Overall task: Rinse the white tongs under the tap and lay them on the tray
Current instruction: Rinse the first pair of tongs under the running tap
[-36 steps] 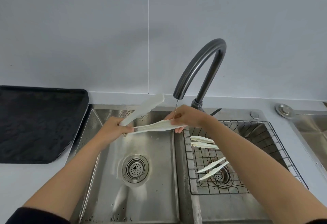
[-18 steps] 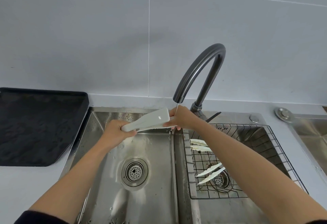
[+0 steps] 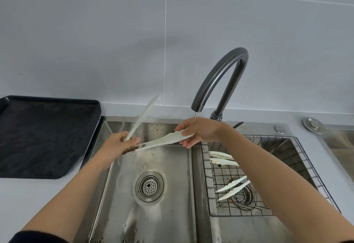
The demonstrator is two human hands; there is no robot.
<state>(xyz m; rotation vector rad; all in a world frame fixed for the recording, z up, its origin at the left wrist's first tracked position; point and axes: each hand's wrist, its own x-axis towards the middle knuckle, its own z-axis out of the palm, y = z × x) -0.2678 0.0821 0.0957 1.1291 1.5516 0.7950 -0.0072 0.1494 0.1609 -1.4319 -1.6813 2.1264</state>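
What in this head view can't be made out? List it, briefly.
- Hinge end of the held tongs: covered by the left hand.
- Their raised arm: motion-blurred.
- Handles of the spare tongs in the wire basket: behind the right forearm.
- Black tray: cut by the left edge.

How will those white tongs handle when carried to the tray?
Probably springy: the white tongs splay wide from the left hand. Likely slippery, since water runs from the tap beside them. Thin arms suggest they are light, easy to lay on the tray.
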